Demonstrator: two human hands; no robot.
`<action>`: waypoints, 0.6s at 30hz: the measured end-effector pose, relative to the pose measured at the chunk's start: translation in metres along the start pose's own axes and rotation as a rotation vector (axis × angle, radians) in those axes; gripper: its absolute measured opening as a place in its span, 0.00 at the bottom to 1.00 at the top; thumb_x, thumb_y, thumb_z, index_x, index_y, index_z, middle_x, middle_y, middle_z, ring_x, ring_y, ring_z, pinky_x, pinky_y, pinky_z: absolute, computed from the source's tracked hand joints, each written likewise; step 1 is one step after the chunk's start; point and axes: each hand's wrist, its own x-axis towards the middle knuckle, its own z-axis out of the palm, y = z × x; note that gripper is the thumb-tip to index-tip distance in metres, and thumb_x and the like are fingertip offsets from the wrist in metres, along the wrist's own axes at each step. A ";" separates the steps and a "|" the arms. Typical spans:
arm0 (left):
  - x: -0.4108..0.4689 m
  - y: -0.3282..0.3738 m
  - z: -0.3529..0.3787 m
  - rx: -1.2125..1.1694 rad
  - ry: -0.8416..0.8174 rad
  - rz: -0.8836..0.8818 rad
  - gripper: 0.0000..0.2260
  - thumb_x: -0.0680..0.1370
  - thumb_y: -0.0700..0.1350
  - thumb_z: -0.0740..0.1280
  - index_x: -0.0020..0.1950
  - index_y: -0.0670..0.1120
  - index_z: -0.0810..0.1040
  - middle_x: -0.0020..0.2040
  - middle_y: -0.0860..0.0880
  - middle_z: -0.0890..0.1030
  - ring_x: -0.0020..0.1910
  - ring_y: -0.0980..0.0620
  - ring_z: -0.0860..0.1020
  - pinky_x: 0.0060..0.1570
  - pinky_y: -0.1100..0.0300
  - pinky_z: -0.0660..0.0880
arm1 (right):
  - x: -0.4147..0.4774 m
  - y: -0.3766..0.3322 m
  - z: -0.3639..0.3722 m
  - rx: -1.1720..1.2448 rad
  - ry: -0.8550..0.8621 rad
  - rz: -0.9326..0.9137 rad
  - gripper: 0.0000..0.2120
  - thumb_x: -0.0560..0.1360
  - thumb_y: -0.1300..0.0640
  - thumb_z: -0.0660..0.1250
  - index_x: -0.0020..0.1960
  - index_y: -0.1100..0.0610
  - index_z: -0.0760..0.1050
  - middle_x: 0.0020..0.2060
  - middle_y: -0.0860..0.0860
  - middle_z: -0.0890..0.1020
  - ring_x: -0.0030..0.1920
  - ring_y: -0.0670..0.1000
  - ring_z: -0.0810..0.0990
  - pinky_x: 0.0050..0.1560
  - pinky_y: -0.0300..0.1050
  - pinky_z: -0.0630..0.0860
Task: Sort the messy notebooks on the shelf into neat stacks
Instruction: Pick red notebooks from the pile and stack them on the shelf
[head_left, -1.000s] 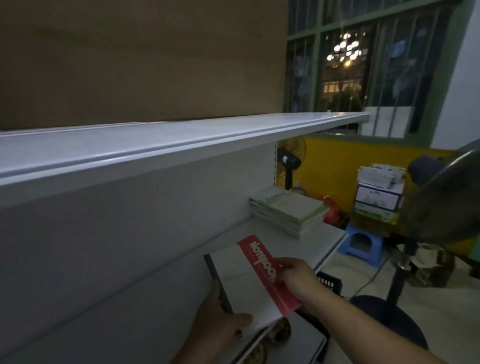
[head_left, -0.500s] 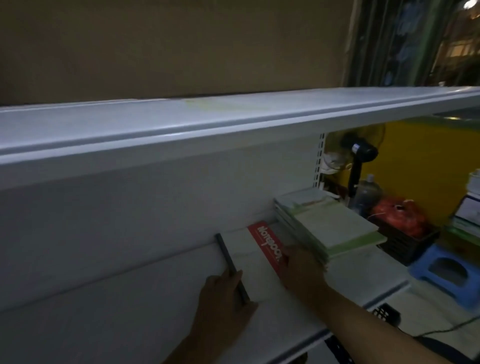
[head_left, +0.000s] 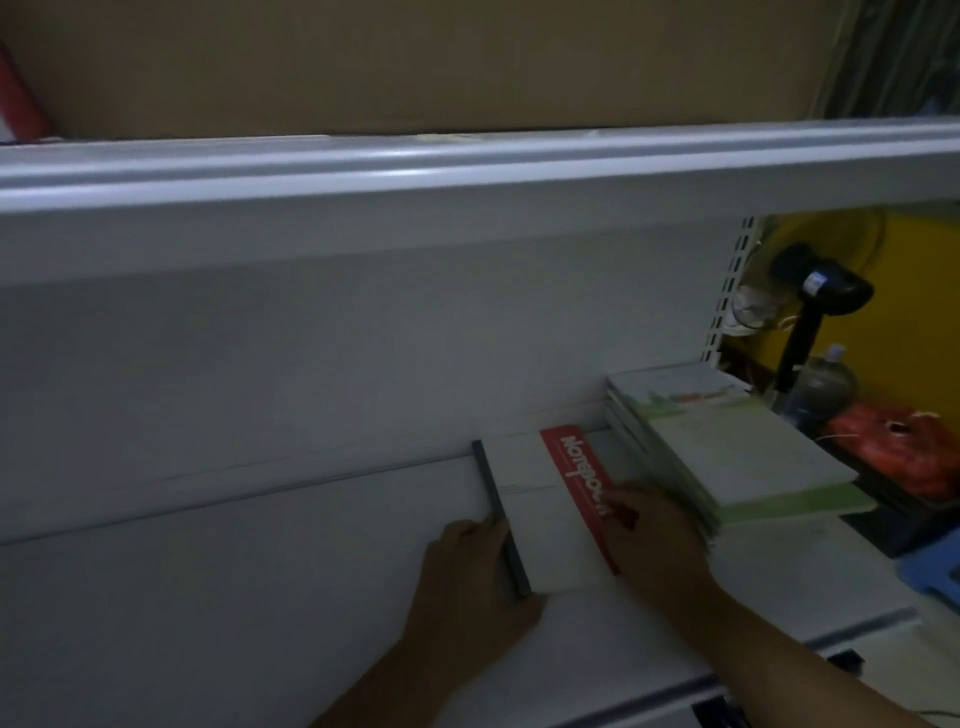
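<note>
Left hand (head_left: 472, 577) cups the spine of the red-banded notebook (head_left: 540, 509), right hand (head_left: 654, 540) flat on top — likely squaring it beside the green stack (head_left: 727, 462).

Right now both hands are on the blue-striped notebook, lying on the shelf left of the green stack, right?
Not quite. The head view shows the notebook has a red stripe, not blue. The left hand and right hand do touch it, left of the green stack.

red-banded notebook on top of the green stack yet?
No, the red-banded notebook lies flat on the shelf board, just left of the green notebook stack, not on it.
</note>
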 end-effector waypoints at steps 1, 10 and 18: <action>0.000 -0.001 0.001 0.039 -0.024 0.004 0.30 0.65 0.64 0.61 0.66 0.59 0.69 0.53 0.59 0.78 0.54 0.53 0.72 0.51 0.58 0.73 | -0.001 0.000 0.000 0.012 -0.007 0.007 0.13 0.74 0.61 0.67 0.58 0.58 0.79 0.56 0.52 0.80 0.48 0.49 0.78 0.54 0.37 0.72; -0.021 -0.003 -0.039 -0.101 -0.292 -0.092 0.32 0.73 0.59 0.65 0.74 0.50 0.62 0.73 0.48 0.65 0.72 0.49 0.63 0.72 0.63 0.53 | -0.014 -0.014 -0.006 -0.324 -0.069 -0.017 0.14 0.75 0.59 0.66 0.60 0.57 0.79 0.58 0.58 0.80 0.54 0.58 0.79 0.57 0.46 0.73; -0.151 -0.138 -0.211 0.088 -0.218 -0.474 0.29 0.81 0.58 0.55 0.78 0.50 0.50 0.79 0.50 0.50 0.77 0.52 0.50 0.73 0.60 0.48 | -0.030 -0.141 0.069 -0.873 -0.064 -0.402 0.32 0.73 0.47 0.43 0.75 0.57 0.57 0.62 0.57 0.76 0.60 0.60 0.73 0.60 0.57 0.70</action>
